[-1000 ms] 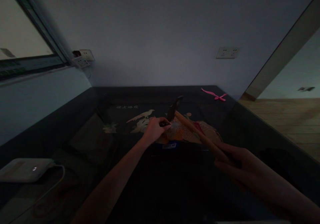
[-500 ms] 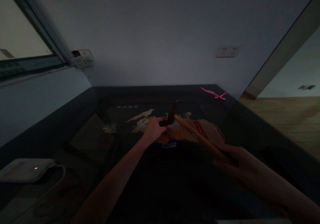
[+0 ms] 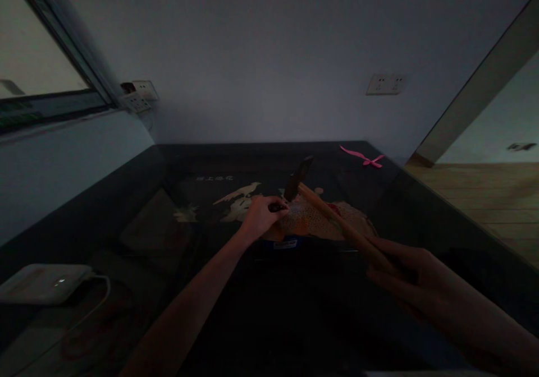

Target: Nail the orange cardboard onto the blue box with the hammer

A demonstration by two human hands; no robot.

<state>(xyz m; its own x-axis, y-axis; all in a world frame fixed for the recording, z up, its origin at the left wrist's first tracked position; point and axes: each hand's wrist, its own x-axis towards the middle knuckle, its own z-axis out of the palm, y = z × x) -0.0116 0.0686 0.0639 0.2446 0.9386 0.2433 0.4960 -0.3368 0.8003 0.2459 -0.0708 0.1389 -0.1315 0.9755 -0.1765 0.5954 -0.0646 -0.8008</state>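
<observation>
My right hand [image 3: 415, 279] is wrapped round the wooden handle of a hammer [image 3: 324, 208]. The hammer's dark head is raised at an angle just above and right of my left fingers. My left hand [image 3: 263, 217] is closed in a pinch at the left end of a brown, speckled piece [image 3: 324, 223] with a red patch. A small dark object [image 3: 277, 207] shows between its fingertips; its kind is too dim to make out. Below the speckled piece, a blue item [image 3: 286, 244] with a white label peeks out.
The dark glossy tabletop [image 3: 236, 309] bears a printed bird picture [image 3: 242, 194]. A pink ribbon [image 3: 366, 159] lies at the far right. At the left is a white device [image 3: 46, 284] with a cable. The wall [image 3: 252, 57] stands behind, with sockets [image 3: 385, 84].
The hammer head has risen and moved right, away from my left fingers. My right hand has shifted slightly right and down, while my left hand stays almost in place.
</observation>
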